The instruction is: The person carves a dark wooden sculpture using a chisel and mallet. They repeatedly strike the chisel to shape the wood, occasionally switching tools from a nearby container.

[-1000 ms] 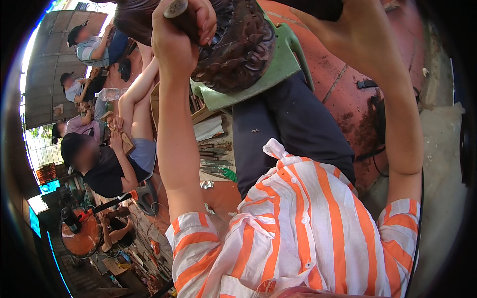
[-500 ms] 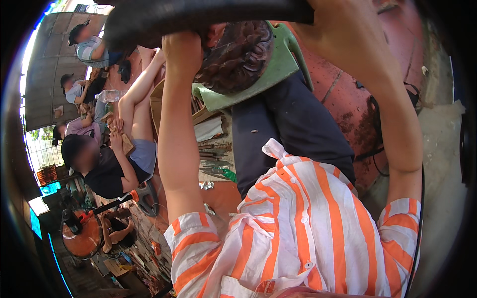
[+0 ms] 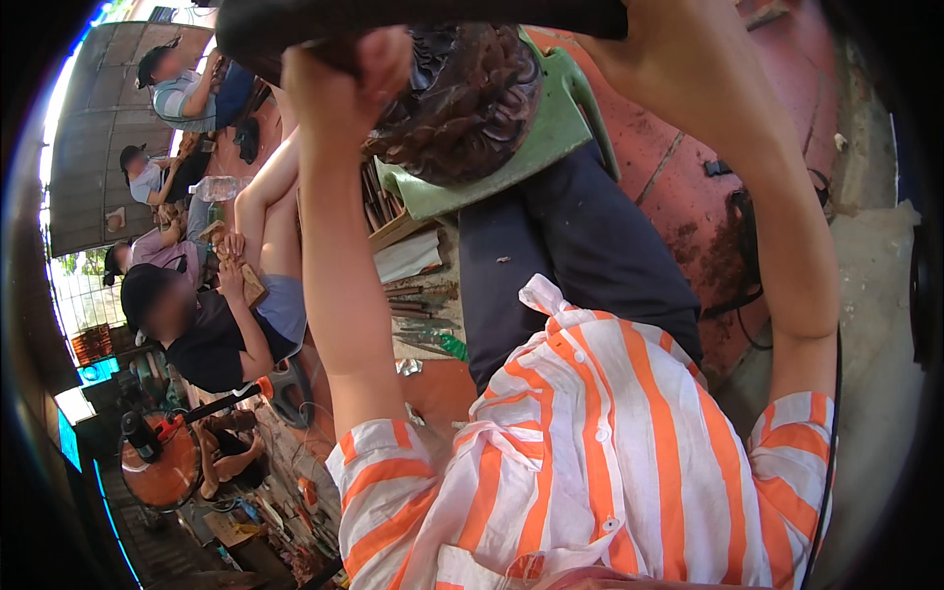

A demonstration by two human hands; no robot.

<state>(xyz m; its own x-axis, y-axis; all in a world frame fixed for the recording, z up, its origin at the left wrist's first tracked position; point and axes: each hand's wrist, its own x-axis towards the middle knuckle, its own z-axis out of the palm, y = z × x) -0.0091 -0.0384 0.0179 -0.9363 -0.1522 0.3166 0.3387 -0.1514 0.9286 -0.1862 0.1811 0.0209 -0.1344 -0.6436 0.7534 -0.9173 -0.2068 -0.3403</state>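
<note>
Since the earlier frames, both raised arms are seen slightly shifted: the long dark curved band (image 3: 423, 15) across the top edge is now held lower over the view, and the wooden handle seen a second ago in the left hand is no longer visible.

In the head view, the left hand (image 3: 344, 74) is closed around the left part of the dark band, fingers curled together over it. The right hand (image 3: 688, 59) is pressed against the band's right part; whether its fingers are fully closed there cannot be told, since the top edge cuts them off. Below the band, a round dark-brown carved wooden piece (image 3: 462, 98) rests on a green plastic chair (image 3: 551, 128), near its left edge, between the two forearms. An orange-and-white striped shirt (image 3: 590, 452) fills the lower middle. Metal carving tools (image 3: 423, 320) lie on the red floor (image 3: 688, 187) beside the chair. Other seated people (image 3: 197, 315) work at the left.

As a judgement: with both hands occupied overhead, the carved piece is unsupported and could slide off the chair's edge onto the tools if the chair is knocked. The band could also slip if the right-hand grip is loose.
</note>
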